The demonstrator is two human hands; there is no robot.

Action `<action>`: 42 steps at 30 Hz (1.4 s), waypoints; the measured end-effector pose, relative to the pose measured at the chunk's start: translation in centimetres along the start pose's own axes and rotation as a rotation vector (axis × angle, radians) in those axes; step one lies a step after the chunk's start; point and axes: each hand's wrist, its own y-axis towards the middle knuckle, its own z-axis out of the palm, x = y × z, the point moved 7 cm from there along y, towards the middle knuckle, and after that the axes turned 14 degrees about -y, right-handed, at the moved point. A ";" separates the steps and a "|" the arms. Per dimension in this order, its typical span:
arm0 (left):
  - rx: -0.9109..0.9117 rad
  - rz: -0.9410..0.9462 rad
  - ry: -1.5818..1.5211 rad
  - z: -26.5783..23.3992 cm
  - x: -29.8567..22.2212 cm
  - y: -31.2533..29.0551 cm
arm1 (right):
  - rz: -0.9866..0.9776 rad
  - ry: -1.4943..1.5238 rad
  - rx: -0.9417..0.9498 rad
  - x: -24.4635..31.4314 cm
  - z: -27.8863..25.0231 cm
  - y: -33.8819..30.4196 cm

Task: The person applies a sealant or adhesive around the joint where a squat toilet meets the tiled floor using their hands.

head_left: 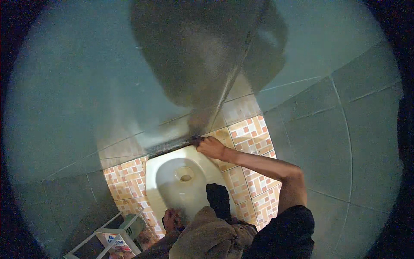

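Beyond the far rim of the squat toilet (152, 187), my right hand (210, 148) is closed in a fist by the foot of the wall. Something small and dark (196, 141) shows at its fingers, too dim to make out. A dark, wet-looking strip (170, 146) runs along the floor edge behind the pan. My left hand (173, 219) is low beside the pan's near left rim, its fingers curled and blurred in shadow. Whether it holds anything is hidden. The pan is cream-white with a round drain hole (186, 177).
Patterned orange and white floor tiles (255, 134) flank the pan. At lower left stands a light-coloured frame or rack (92, 237) with a printed packet (116, 241). Grey-green walls (77, 95) close in on the sides. A dark-covered foot or leg (217, 200) overlaps the pan's right side.
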 end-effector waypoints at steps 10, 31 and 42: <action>-0.038 -0.290 -0.149 -0.4 2.1 -0.1 | 0.075 0.335 -0.376 5.3 -2.8 4.8; -0.075 -0.382 -0.176 -0.3 1.4 -0.3 | 0.744 1.022 -0.516 0.1 -0.4 -4.8; 0.018 -0.251 0.263 0.2 -2.3 0.5 | 0.869 1.089 -0.449 -2.7 1.2 -7.9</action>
